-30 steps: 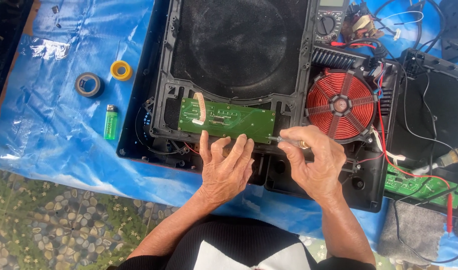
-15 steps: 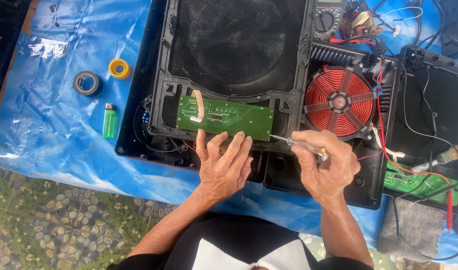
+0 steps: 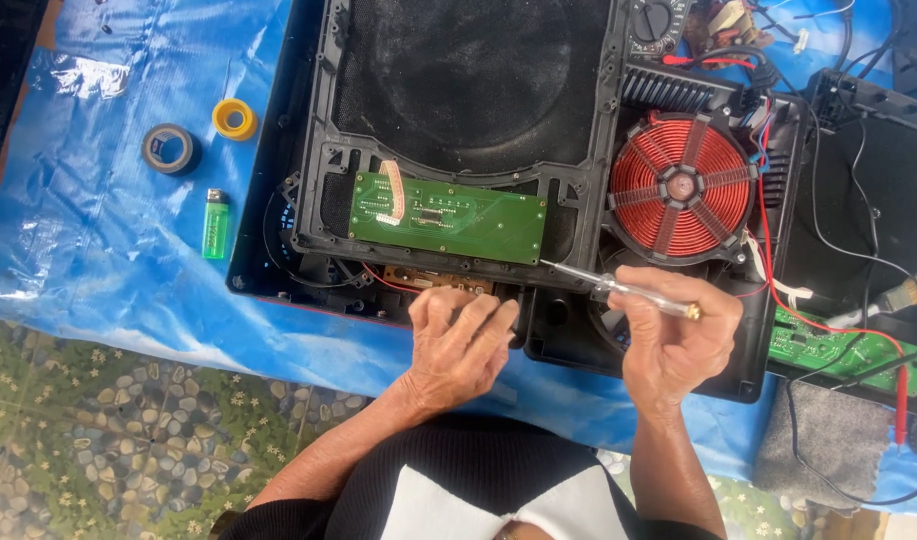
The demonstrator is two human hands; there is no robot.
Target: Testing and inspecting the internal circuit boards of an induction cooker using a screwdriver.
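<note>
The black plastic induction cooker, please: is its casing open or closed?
Open. The black plastic induction cooker lies with its red copper coil and green circuit board exposed.

Both forearms are seen bare; a black garment (image 3: 459,470) with a white panel (image 3: 419,510) (centre front) is worn.

Two hands: left hand (image 3: 457,345), right hand (image 3: 679,335). One screwdriver (image 3: 619,290). Two green circuit boards (image 3: 449,215) (image 3: 839,350). One red copper coil (image 3: 682,187). Two tape rolls (one grey (image 3: 169,148), one yellow (image 3: 235,119)). One green lighter (image 3: 216,224).
</note>
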